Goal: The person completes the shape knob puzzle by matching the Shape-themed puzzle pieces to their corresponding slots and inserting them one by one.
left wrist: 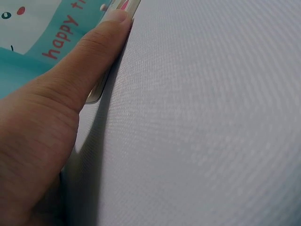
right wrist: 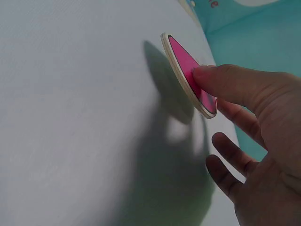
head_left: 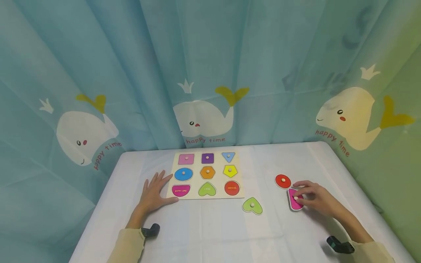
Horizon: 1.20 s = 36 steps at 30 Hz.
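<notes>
My right hand point(head_left: 317, 199) pinches the small knob of a magenta half-round puzzle piece point(right wrist: 186, 66) between thumb and fingers. In the right wrist view the piece is tilted and off the table, its shadow apart from it. My left hand point(head_left: 154, 193) lies at the near left corner of a wooden shape-puzzle board point(head_left: 194, 186). Its fingers are spread along the left edge, and the thumb point(left wrist: 96, 47) touches the front edge. The board's half-round, heart and circle places, along the near row, show printed words and no knobs.
A red circle piece point(head_left: 283, 181) lies just beyond my right hand, and a green heart piece point(head_left: 251, 206) lies between it and the board. Several knobbed shapes sit in the board's other places. A blue whale-print curtain point(head_left: 210, 65) hangs behind the white table point(head_left: 210, 233).
</notes>
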{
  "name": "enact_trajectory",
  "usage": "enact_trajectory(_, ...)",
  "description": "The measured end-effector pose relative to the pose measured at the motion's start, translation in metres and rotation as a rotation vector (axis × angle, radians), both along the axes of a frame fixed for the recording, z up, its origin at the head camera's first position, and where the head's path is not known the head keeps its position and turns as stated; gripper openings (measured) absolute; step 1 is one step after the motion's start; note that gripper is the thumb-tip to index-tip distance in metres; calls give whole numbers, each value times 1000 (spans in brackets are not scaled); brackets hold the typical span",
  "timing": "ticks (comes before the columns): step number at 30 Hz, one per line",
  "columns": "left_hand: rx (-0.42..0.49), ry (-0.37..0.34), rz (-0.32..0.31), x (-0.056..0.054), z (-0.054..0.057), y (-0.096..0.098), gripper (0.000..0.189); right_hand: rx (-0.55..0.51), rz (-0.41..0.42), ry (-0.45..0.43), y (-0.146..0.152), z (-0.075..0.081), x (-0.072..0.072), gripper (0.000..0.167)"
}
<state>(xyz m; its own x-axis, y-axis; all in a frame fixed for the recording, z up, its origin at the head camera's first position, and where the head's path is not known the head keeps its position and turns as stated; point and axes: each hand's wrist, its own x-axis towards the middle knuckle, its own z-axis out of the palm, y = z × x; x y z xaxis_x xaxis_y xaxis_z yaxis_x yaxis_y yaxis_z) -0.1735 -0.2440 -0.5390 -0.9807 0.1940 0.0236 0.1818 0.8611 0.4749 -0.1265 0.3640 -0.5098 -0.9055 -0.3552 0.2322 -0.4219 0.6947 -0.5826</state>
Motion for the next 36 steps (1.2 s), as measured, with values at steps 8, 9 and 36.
enact_trajectory(8, -1, 0, 4, 1, -1, -1, 102, -10, 13, -18, -24, 18, -12, 19)
enact_trajectory(9, -3, -1, 4, 1, -2, -1, 102, -19, 19, -22, -29, 20, -15, 18)
enact_trajectory(36, -9, 23, -4, 0, -2, -1, 100, -228, -23, -135, -156, 25, -67, 12)
